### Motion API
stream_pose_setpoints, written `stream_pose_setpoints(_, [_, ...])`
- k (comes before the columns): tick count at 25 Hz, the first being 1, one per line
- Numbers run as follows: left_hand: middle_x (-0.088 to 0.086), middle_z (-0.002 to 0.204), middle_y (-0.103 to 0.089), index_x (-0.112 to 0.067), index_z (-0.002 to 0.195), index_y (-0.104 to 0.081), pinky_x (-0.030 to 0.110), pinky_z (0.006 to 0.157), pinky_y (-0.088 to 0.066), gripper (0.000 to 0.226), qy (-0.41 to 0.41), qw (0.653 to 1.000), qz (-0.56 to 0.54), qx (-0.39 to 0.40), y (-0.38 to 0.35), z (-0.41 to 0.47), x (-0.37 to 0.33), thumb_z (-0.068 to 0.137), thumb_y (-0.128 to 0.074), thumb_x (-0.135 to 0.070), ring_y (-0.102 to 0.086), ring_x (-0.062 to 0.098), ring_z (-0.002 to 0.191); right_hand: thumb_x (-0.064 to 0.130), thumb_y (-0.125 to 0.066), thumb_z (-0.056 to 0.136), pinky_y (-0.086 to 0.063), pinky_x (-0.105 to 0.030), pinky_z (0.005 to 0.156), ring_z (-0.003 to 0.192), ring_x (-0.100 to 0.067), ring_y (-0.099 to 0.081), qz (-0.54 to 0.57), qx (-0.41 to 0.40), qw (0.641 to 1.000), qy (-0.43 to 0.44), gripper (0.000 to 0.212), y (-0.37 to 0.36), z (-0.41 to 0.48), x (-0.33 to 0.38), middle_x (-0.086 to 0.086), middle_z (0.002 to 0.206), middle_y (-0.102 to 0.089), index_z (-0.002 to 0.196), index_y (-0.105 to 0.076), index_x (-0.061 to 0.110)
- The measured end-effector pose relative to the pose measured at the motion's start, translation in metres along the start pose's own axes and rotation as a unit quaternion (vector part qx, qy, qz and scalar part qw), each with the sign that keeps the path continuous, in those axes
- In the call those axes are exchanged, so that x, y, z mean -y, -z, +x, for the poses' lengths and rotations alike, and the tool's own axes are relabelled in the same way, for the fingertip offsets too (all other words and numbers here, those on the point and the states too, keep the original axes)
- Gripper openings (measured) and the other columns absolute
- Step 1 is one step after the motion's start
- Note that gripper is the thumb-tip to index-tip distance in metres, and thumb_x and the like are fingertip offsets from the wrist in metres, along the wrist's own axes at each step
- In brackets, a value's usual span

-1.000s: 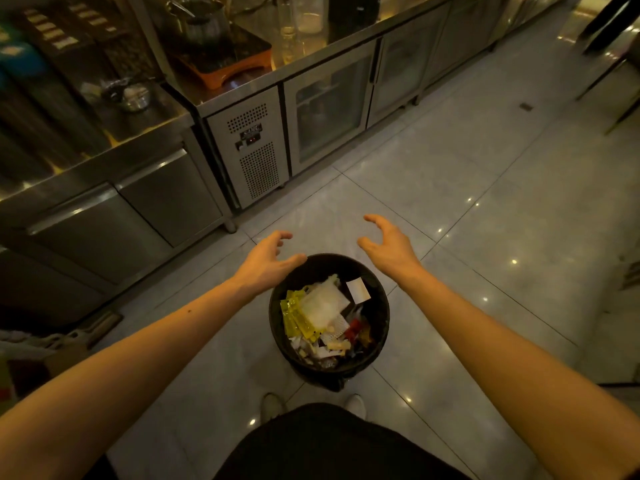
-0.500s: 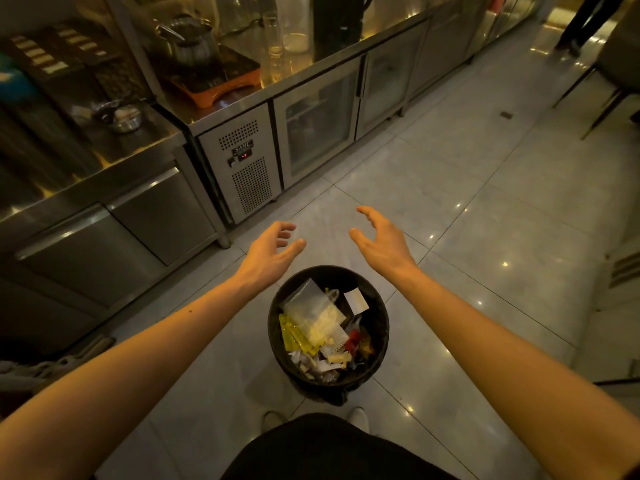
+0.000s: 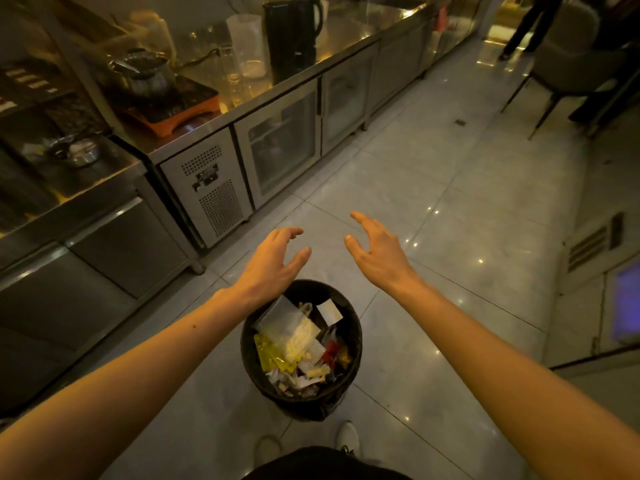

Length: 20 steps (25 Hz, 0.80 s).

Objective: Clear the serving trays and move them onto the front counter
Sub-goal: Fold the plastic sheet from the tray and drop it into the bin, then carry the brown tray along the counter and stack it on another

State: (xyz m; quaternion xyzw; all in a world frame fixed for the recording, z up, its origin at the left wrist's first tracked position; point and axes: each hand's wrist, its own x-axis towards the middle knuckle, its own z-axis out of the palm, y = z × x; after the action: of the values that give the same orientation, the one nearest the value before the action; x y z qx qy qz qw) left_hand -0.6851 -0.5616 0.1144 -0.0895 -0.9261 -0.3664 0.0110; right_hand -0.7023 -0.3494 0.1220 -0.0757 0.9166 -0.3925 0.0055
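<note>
A round black waste bin [image 3: 353, 327] stands on the tiled floor right in front of my feet. It holds a clear plastic wrapper, yellow sachets and scraps of paper. My left hand [image 3: 273, 268] hovers above the bin's far left rim, fingers spread, holding nothing. My right hand [image 3: 375, 252] hangs over the floor just beyond the bin's far right rim, also spread and holding nothing. No serving tray is in view.
A long steel counter [image 3: 304, 77] with glass-door fridge units runs along the left. On it stand a black kettle [image 3: 292, 36], a clear jug, glasses and a pot on an orange-framed cooker [image 3: 166, 102]. Chairs [image 3: 568, 53] and a person's legs are at the far right.
Both hands have risen and moved forward, away from the bin's opening. The view has tilted up, showing more of the counter and the far room.
</note>
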Motion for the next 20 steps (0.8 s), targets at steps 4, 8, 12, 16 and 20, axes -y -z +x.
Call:
stream_pose_setpoints(4, [0.007,0.141,-0.051,-0.015,0.139,-0.048,0.032,0.104,-0.038,0.049,-0.096,0.994,0.020,0.050,-0.025,0.016,-0.039,0.098,-0.047,-0.042,-0.048,0.020,0.129,0.036,-0.048,0.101,-0.030,-0.031,0.112,0.142,-0.021,-0.036,-0.052,-0.071,0.995,-0.053,0.055,0.037,-0.039,-0.018,-0.005,0.153,-0.041,0.152,-0.035,0.021])
stream_pose_setpoints(8, [0.008,0.139,-0.051,-0.017,0.140,-0.046,0.027,0.101,-0.035,0.050,-0.230,0.967,0.040,0.106,-0.047,0.018,-0.077,0.099,-0.045,-0.045,-0.049,0.022,0.127,0.035,-0.049,0.100,-0.031,-0.029,0.110,0.139,-0.023,-0.040,-0.119,-0.161,0.973,-0.118,0.054,0.068,-0.102,-0.026,-0.007,0.150,-0.043,0.150,-0.038,0.019])
stream_pose_setpoints(12, [0.010,0.137,-0.052,-0.015,0.139,-0.047,0.035,0.101,-0.040,0.050,-0.363,0.916,0.030,0.171,-0.081,-0.008,-0.120,0.099,-0.043,-0.044,-0.051,0.027,0.124,0.039,-0.050,0.097,-0.035,-0.037,0.112,0.137,-0.029,-0.042,-0.161,-0.224,0.935,-0.223,0.057,0.083,-0.195,-0.036,-0.013,0.149,-0.045,0.150,-0.039,0.020])
stream_pose_setpoints(16, [0.011,0.135,-0.053,-0.014,0.137,-0.049,0.040,0.100,-0.042,0.053,-0.445,0.863,0.012,0.237,-0.124,-0.059,-0.174,0.097,-0.040,-0.048,-0.053,0.029,0.122,0.035,-0.053,0.096,-0.041,-0.038,0.106,0.129,-0.032,-0.050,-0.163,-0.302,0.886,-0.312,0.056,0.095,-0.300,-0.033,-0.016,0.142,-0.051,0.146,-0.044,0.011])
stream_pose_setpoints(20, [0.010,0.135,-0.054,-0.014,0.136,-0.050,0.041,0.099,-0.044,0.054,-0.512,0.809,-0.007,0.289,-0.170,-0.122,-0.239,0.096,-0.039,-0.049,-0.052,0.029,0.122,0.036,-0.050,0.099,-0.042,-0.041,0.105,0.131,-0.032,-0.046,-0.187,-0.360,0.831,-0.382,0.057,0.110,-0.408,-0.033,-0.014,0.144,-0.048,0.150,-0.037,0.014])
